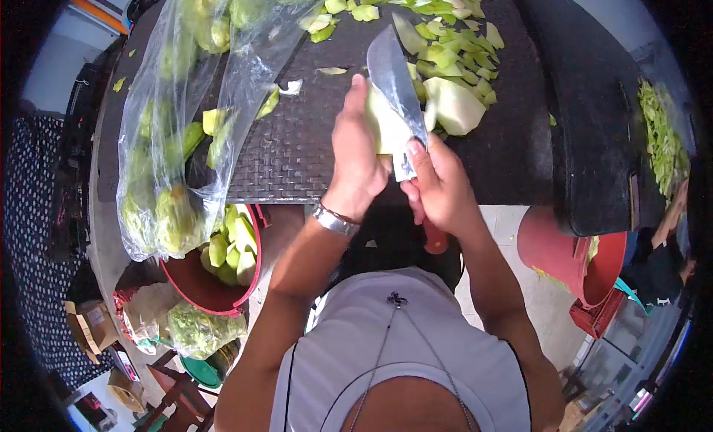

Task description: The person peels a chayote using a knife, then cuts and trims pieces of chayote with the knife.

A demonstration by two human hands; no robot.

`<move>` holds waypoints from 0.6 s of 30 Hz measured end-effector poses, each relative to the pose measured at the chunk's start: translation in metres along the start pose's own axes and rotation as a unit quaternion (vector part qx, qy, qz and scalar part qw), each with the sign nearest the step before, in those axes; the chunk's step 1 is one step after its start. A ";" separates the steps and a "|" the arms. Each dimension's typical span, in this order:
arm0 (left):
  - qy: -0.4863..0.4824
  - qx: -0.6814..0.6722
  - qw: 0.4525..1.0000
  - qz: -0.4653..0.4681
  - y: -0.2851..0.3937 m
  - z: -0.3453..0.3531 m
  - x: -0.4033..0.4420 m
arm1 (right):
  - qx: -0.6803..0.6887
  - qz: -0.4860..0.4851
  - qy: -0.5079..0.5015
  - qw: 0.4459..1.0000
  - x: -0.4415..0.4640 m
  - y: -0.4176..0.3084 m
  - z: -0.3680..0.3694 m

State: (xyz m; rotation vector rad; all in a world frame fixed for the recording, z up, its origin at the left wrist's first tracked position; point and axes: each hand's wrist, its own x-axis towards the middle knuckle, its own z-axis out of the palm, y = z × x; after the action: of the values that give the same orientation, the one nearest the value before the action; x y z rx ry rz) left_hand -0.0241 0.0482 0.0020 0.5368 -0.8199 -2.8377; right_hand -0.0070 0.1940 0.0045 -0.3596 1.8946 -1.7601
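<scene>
Over the front edge of a dark woven table point(278, 164), my left hand point(355, 146) is wrapped round a pale green peeled vegetable point(382, 124). My right hand point(440, 183) grips a large knife point(394, 72) near the base of its blade, which points up and away and lies against the vegetable's right side. A larger pale peeled piece point(454, 106) rests on the table just right of the blade. Behind it spread many green peelings point(460, 57). The part of the vegetable under the blade is hidden.
A clear plastic bag point(249, 75) of green vegetables hangs over the table's left edge. Below it, a red bucket point(174, 272) holds cut pieces. Another red bucket point(546, 242) is at the right, under a black surface point(594, 135). More shreds point(661, 138) lie far right.
</scene>
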 end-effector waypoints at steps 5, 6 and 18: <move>-0.007 0.020 1.000 -0.018 0.002 -0.007 0.002 | 0.051 0.036 -0.017 0.998 0.005 -0.006 -0.001; -0.007 0.011 1.000 -0.018 0.005 -0.006 0.002 | 0.064 0.056 -0.023 0.996 0.006 -0.009 -0.001; -0.088 -0.158 0.982 0.054 0.039 -0.013 0.009 | -0.199 -0.105 0.079 0.971 -0.018 -0.051 -0.001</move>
State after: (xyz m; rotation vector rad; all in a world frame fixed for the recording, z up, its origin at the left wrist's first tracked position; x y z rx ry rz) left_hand -0.0265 0.0069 0.0096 0.1928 -0.3918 -2.8602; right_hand -0.0008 0.1986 0.0577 -0.5981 2.4065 -1.5647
